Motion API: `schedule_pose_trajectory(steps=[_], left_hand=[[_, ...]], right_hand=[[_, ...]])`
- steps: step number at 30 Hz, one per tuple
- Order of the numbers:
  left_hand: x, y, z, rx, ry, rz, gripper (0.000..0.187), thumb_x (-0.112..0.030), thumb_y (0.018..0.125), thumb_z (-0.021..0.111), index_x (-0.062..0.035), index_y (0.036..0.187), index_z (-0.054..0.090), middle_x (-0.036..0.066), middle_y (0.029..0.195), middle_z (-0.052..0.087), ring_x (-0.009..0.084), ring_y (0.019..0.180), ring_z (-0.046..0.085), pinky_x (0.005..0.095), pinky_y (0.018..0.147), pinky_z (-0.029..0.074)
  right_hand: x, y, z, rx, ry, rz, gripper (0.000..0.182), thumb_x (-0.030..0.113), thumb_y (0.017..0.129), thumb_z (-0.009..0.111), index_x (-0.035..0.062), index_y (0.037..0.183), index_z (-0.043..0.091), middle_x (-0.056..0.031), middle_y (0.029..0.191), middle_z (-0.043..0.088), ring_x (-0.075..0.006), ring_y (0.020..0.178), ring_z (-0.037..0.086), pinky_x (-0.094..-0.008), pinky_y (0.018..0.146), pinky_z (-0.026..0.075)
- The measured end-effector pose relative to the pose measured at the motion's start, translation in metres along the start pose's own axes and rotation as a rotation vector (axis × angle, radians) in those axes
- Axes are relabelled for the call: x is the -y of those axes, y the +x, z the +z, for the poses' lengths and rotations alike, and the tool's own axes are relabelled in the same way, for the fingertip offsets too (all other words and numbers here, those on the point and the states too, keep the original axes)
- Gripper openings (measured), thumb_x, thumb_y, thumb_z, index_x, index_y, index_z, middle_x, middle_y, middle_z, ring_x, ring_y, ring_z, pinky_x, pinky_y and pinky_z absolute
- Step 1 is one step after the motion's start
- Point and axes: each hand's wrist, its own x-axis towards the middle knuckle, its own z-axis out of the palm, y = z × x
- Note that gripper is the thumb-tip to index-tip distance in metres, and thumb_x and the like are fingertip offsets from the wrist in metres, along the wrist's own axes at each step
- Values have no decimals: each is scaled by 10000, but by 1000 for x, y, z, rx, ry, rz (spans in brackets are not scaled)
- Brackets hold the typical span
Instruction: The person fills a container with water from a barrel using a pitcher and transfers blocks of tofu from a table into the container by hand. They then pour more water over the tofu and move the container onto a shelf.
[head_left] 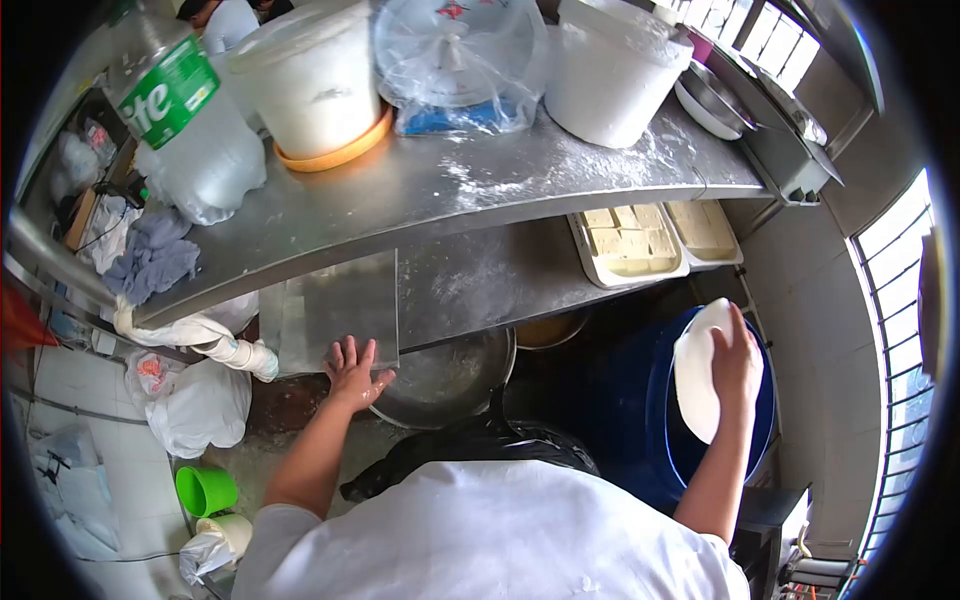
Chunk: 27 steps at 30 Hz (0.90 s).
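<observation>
My left hand lies with spread fingers at the front edge of a flat grey, see-through-looking sheet on the lower shelf. Over on the right, my right hand grips a smooth white oval thing by its edge. I cannot tell whether that oval is a shallow dish or a flat piece. It is above the mouth of a large blue barrel, overlapping the opening in this view. A wide metal basin is below the shelf, to the right of my left hand.
Two white trays of pale blocks sit on the lower shelf. Above, the steel shelf carries a Sprite bottle, white buckets and a bagged container. Black plastic and a green cup are lower down.
</observation>
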Motion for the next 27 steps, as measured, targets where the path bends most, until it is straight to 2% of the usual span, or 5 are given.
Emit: schedule_pose_trajectory(steps=[5, 14, 18, 24, 27], left_hand=[[-18, 19, 17, -88, 12, -169, 800, -629, 1023, 491, -276, 1677, 198, 179, 1755, 7, 464, 1599, -40, 753, 1204, 46], [-71, 70, 35, -166, 91, -465, 800, -626, 1025, 466, -175, 1659, 279, 227, 1723, 154, 482, 1568, 156, 759, 1184, 181], [-170, 82, 57, -404, 44, 126, 830, -548, 951, 660, -57, 1572, 408, 302, 1664, 247, 527, 1519, 228, 692, 1190, 236], [-375, 118, 57, -39, 123, 342, 1128, -567, 891, 739, -36, 1658, 106, 319, 1705, 50, 542, 1569, 29, 658, 1250, 103], [-444, 139, 72, -34, 177, 207, 1268, -531, 841, 816, -14, 1647, -15, 373, 1681, -54, 590, 1546, -46, 709, 1223, 76]], right_hand=[[-123, 9, 42, 24, 101, 131, 458, 289, 1028, 623, 8, 1388, 587, -267, 1273, 684, -416, 1169, 675, -470, 996, 536], [-240, -15, 117, 48, 193, 297, 409, 237, 981, 692, 13, 1306, 585, -304, 1096, 708, -488, 1042, 680, -533, 888, 546], [-293, -15, 165, 468, 140, 460, 425, 242, 943, 727, 18, 1277, 592, -299, 1095, 712, -473, 1084, 679, -539, 915, 551], [-389, -29, 338, 1196, -150, 363, 490, 274, 994, 612, 82, 1444, 592, -280, 1328, 663, -388, 1259, 647, -444, 1068, 522], [-417, -72, 424, 1128, -40, 632, 482, 323, 999, 566, 58, 1394, 643, -254, 1367, 655, -353, 1293, 639, -438, 1096, 501]])
